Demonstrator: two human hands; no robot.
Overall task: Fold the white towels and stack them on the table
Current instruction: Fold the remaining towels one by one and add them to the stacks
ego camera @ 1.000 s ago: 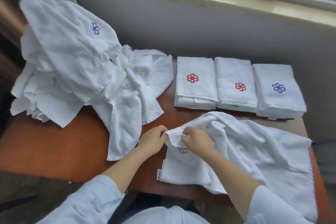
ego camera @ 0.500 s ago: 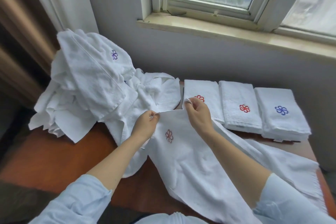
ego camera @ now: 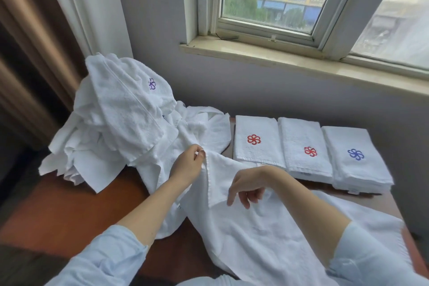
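Right hand (ego camera: 249, 183) lower, towel (ego camera: 267, 241) seemingly beneath fingers (ego camera: 246, 201)

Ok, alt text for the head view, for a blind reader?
The left hand pinches the corner of an unfolded towel over the table; the right hand hangs loose above it. Three folded towels lie behind, a pile at left.

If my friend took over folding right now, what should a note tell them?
Left hand pinches a corner of the towel spread on the table.
Right hand hangs loose over the towel, holding nothing.
Done: three folded towels lie side by side near the wall.
Left: fold this towel, then work through the pile at the table's left end.
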